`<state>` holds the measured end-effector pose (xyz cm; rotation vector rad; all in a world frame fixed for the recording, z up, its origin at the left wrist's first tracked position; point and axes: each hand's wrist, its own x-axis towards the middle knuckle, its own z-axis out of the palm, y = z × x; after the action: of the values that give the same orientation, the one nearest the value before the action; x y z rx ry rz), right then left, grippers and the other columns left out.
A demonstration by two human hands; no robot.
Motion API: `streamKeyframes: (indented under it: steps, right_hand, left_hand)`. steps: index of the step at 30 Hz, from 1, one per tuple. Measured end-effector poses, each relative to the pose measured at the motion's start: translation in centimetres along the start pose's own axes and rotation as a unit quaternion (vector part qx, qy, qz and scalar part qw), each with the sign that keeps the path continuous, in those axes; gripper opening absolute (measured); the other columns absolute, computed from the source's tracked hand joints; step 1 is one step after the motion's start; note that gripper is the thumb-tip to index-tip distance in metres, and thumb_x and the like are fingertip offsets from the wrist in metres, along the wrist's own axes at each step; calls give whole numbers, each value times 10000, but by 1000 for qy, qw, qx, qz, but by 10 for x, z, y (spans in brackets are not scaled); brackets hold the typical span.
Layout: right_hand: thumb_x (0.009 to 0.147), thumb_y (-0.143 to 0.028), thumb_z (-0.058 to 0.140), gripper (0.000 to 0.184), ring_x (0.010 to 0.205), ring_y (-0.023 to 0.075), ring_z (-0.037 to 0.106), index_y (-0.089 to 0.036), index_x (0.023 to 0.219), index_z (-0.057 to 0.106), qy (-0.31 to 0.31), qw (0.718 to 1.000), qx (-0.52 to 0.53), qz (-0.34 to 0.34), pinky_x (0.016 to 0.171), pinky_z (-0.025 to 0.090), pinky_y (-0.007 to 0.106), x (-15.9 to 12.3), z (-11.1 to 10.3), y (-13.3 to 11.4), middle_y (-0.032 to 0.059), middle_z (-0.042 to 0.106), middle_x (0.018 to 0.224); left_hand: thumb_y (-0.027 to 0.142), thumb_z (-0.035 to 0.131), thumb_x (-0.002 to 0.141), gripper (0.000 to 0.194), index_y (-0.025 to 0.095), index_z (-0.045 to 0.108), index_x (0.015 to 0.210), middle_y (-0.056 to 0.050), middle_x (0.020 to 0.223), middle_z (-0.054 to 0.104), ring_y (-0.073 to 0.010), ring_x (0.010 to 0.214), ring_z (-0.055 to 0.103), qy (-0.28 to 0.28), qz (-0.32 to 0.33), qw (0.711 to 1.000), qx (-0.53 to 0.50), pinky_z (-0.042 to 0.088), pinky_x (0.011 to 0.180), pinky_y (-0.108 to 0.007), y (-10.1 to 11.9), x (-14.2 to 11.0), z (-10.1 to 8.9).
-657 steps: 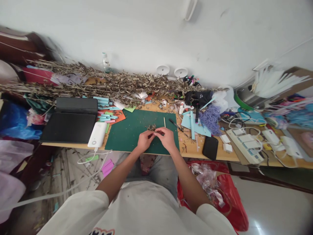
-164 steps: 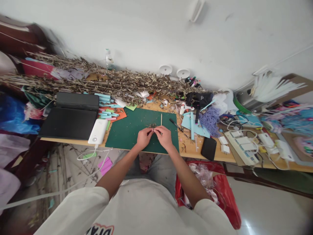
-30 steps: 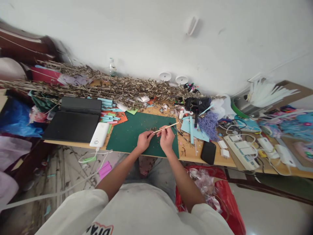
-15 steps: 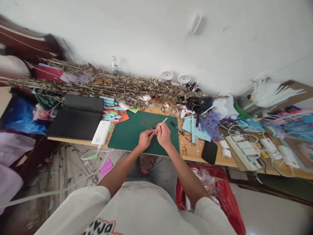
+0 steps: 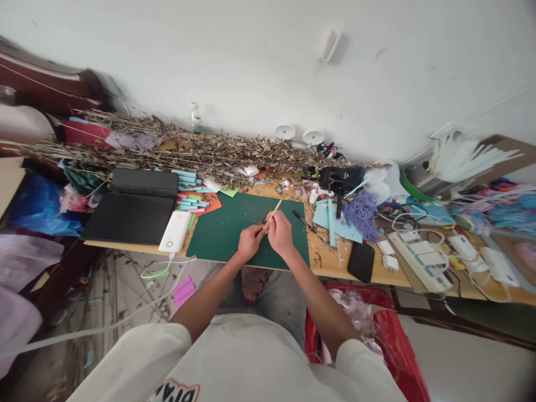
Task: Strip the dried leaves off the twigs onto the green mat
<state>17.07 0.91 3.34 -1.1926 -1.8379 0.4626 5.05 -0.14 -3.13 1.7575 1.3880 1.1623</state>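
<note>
My right hand (image 5: 280,230) is closed around a thin, pale wooden stick (image 5: 277,207), whose upper end pokes out tilted up and to the right. Close beside it, my left hand (image 5: 249,242) pinches at the stick's lower end; what lies between its fingertips is too small and covered to make out. Both hands are over the green cutting mat (image 5: 218,230), where small dark crumbs are scattered. A black pen (image 5: 304,221) lies at the mat's right edge.
Dried plant stems (image 5: 234,148) run along the wall side. To the left are a black tablet case (image 5: 128,215), a white power bank (image 5: 174,231) and rolled blue papers (image 5: 188,180). At right sit a phone (image 5: 360,261), purple yarn (image 5: 360,215) and a power strip (image 5: 420,261).
The stick has turned slightly more upright in my right hand. Both hands stay together over the mat, and the camera view has shifted a little.
</note>
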Motion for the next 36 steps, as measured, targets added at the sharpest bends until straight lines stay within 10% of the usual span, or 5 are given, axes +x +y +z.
streamKeyframes:
  steps: [36]
  right_hand:
    - [949, -346, 347, 233, 523, 116, 571, -203, 909, 525, 31, 989, 94, 109, 556, 478, 234, 2, -15, 11, -8, 588, 670]
  left_hand:
    - [371, 528, 897, 271, 191, 728, 930, -36, 820, 713, -147, 711, 616, 10, -1, 1000, -18, 429, 663, -232, -5, 0, 4]
